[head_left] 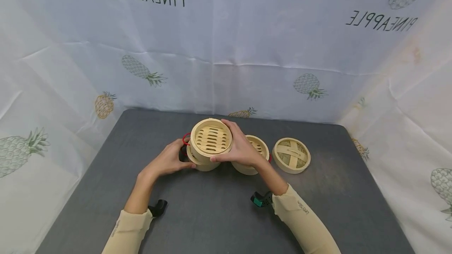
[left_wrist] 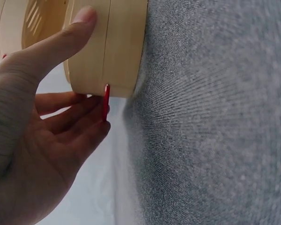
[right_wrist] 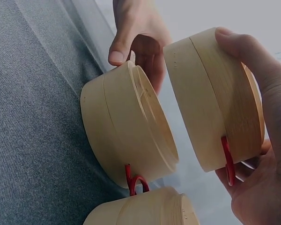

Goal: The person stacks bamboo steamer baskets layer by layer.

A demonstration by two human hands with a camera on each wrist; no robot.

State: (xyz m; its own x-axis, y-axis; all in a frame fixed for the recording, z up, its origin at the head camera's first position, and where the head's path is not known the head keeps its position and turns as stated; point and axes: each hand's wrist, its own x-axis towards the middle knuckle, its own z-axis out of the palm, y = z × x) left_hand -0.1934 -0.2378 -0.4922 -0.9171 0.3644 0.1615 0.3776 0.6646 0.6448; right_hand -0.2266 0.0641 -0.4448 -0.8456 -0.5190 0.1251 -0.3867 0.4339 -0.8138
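My right hand [head_left: 241, 148] grips a round bamboo steamer tier [head_left: 212, 138] with a slatted bottom, thumb and fingers on opposite sides of its wall. A gap shows in the right wrist view between this tilted tier [right_wrist: 210, 98] and a lower steamer basket [right_wrist: 124, 122] on the table. With its thumb and fingers, my left hand [head_left: 169, 159] holds the lower basket [head_left: 204, 166] at its left side. A red loop [left_wrist: 106, 103] hangs from that basket beside the left fingers. The raised tier hides most of the lower basket's inside in the head view.
Right of the held baskets stands another bamboo steamer basket [head_left: 247, 168], partly behind my right hand. A woven bamboo lid [head_left: 292, 155] lies farther right on the dark grey table [head_left: 205, 218]. White cloth [head_left: 247, 42] with pineapple prints hangs behind and along both sides.
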